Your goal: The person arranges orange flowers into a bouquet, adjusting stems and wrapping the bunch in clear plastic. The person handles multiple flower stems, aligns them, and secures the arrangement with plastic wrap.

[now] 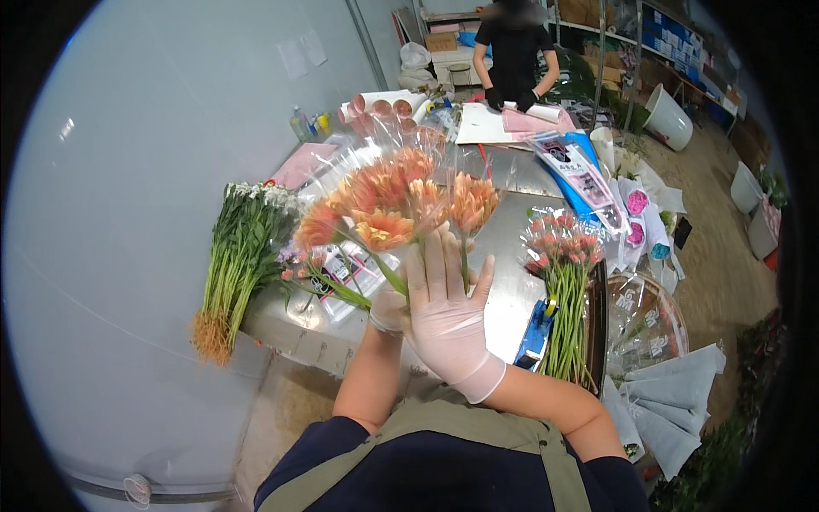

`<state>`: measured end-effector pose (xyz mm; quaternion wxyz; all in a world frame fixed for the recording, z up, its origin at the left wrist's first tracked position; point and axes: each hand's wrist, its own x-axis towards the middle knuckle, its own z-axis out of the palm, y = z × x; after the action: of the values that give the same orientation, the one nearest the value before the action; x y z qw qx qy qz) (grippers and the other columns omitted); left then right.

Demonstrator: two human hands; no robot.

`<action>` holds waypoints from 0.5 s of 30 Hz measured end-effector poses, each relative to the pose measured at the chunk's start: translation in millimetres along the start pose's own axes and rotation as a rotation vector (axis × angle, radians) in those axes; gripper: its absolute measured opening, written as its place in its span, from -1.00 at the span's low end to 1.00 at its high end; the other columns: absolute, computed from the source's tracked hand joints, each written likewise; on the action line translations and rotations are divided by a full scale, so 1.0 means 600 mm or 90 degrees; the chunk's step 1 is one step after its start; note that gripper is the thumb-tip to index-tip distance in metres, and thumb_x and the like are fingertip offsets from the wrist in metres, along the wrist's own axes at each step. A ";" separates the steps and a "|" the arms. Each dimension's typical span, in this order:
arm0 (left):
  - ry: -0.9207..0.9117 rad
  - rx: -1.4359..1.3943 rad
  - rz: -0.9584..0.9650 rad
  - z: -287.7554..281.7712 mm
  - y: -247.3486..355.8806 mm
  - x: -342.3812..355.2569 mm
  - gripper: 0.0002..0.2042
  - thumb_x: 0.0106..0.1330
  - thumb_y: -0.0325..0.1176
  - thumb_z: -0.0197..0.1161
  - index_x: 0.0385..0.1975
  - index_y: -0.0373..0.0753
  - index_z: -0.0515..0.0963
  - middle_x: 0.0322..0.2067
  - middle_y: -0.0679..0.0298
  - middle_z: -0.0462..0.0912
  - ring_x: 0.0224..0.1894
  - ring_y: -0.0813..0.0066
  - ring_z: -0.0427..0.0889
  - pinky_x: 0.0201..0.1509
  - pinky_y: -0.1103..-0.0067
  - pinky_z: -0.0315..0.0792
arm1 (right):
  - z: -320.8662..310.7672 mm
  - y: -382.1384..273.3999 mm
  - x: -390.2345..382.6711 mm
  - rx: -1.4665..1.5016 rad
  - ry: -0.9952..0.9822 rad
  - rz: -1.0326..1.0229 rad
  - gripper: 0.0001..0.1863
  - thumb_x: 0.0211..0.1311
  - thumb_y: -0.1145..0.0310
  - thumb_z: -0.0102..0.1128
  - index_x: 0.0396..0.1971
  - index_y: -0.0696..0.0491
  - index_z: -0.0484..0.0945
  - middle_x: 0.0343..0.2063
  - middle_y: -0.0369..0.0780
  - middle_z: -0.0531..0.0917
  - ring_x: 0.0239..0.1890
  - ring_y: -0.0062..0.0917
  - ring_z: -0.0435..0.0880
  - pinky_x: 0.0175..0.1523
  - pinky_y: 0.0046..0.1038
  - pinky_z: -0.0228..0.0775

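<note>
Orange flowers (382, 227) in crinkled clear wrap stand in front of me. My gloved left hand (387, 311) is closed round their lower stems, partly hidden by my right hand. My gloved right hand (448, 320) lies against the stems just below the blooms, back up, fingers stretched out and slightly apart. A bunch of pink buds (563, 243) with long stems lies to the right on the metal table (503, 213), beside a blue tool (536, 333). A printed plastic packet (341, 271) lies beneath the flowers.
A rooted green bunch with white flowers (230, 273) sits left by the wall (128, 213). A co-worker (514, 64) in black gloves handles paper at the far table end. Wrapped bouquets (636, 222) and paper cones (665, 401) are right; white buckets (668, 115) stand beyond.
</note>
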<state>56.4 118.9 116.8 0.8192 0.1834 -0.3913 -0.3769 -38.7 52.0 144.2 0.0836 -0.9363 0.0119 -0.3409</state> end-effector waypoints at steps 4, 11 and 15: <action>-0.030 0.062 0.013 0.000 0.010 0.008 -0.09 0.00 -0.18 0.32 0.37 -0.36 0.04 0.30 -0.08 0.21 0.24 0.00 0.37 0.35 0.20 0.19 | -0.007 0.002 0.009 -0.006 0.040 -0.021 -0.19 -0.10 0.19 0.26 0.21 0.16 0.24 0.33 0.04 0.12 0.43 -0.09 -0.04 0.32 0.29 -0.37; -0.103 0.278 0.031 -0.014 0.042 0.006 -0.16 0.03 -0.26 0.27 0.33 -0.45 0.08 0.32 -0.09 0.18 0.36 -0.03 0.20 0.43 0.17 0.02 | -0.016 0.012 0.019 0.017 0.120 -0.086 -0.13 -0.22 0.13 0.35 0.17 0.15 0.25 0.15 0.02 0.27 0.38 0.00 0.06 0.33 0.33 -0.44; -0.116 0.365 -0.008 0.004 0.063 0.016 -0.22 0.11 -0.28 0.27 0.33 -0.43 0.11 0.31 -0.04 0.22 0.36 0.08 0.21 0.46 0.26 -0.03 | 0.005 0.028 0.006 0.066 0.140 -0.094 -0.17 -0.19 0.10 0.38 0.19 -0.03 0.31 0.12 -0.06 0.32 0.32 -0.02 0.18 0.34 0.31 -0.41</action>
<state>76.5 136.1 146.0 0.6935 0.3751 -0.5523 -0.2708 -33.1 35.7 141.4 0.1049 -0.8862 -0.0656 -0.4465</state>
